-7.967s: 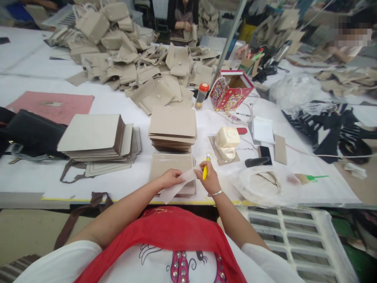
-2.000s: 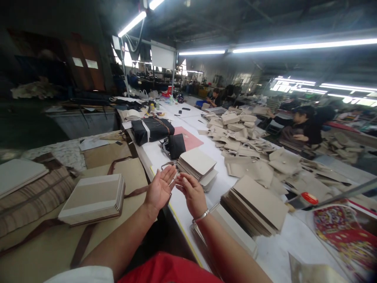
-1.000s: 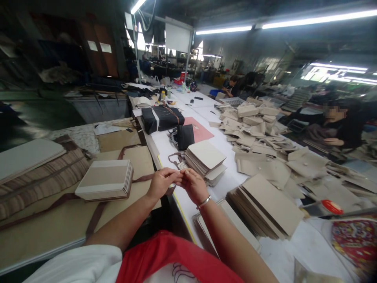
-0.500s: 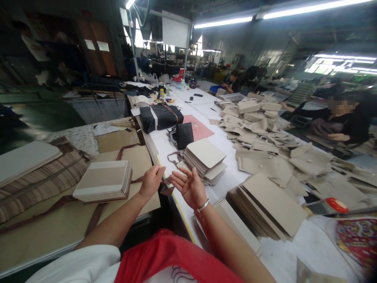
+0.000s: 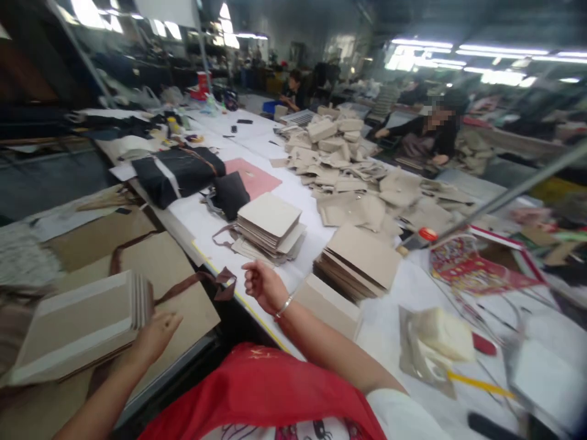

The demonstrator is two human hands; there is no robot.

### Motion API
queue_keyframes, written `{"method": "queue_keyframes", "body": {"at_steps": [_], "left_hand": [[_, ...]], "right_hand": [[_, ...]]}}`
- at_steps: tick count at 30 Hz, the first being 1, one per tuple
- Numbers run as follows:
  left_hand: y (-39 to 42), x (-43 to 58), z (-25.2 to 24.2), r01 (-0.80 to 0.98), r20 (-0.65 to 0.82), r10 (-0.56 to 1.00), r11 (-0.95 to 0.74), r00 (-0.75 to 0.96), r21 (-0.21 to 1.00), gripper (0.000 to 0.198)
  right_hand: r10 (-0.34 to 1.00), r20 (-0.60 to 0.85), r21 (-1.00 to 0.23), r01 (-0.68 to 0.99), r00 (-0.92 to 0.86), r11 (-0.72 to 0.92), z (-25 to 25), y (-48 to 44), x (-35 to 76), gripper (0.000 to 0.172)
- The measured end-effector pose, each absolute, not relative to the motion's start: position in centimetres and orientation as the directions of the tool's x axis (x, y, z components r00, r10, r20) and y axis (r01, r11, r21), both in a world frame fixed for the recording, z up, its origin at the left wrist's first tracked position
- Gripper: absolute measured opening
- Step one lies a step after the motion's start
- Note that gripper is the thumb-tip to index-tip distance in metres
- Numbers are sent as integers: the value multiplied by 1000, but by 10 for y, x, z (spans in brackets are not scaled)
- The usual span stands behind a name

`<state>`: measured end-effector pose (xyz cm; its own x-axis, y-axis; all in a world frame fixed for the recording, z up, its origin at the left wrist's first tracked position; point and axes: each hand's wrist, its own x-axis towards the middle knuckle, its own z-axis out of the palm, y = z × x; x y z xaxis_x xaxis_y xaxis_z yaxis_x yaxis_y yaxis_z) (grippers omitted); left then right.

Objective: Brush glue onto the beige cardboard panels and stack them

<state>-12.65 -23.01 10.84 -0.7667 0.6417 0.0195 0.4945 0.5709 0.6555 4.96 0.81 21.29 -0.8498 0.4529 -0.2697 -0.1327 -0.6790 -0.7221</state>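
My left hand [image 5: 156, 333] rests against the near corner of a stack of beige boards with pale bands [image 5: 77, 324] on the side table at my left; its fingers curl at the stack's edge. My right hand [image 5: 261, 284] hovers over the white table's front edge [image 5: 220, 278], loosely curled, with nothing visible in it. A bracelet sits on that wrist. Just beyond the right hand lies a low stack of beige panels [image 5: 328, 302].
Two more panel stacks [image 5: 268, 226] [image 5: 360, 260] stand on the table, with a heap of beige bag parts [image 5: 348, 171] behind. Black bags [image 5: 178, 174] lie at left. A red patterned box [image 5: 472, 266], a yellow pen [image 5: 477, 384] and a sponge block [image 5: 443, 342] are at right. A person [image 5: 426, 137] sits opposite.
My hands have parted: the left swung down and left onto the banded board stack, the right stayed over the table edge and curled. The view turned right and blurred.
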Motion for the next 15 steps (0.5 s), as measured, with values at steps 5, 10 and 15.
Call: {"method": "queue_keyframes", "body": {"at_steps": [5, 10, 15], "left_hand": [[-243, -125, 86, 546, -83, 728, 580, -681, 604, 58], [-188, -95, 146, 310, -179, 732, 480, -657, 821, 37], [-116, -66, 186, -38, -177, 730, 202, -660, 979, 40]], "right_hand": [[426, -304, -723, -85, -852, -686, 179, 0, 57, 33], [250, -279, -502, -81, -927, -861, 176, 3, 69, 19], [156, -238, -380, -56, -959, -923, 171, 7, 64, 16]]}}
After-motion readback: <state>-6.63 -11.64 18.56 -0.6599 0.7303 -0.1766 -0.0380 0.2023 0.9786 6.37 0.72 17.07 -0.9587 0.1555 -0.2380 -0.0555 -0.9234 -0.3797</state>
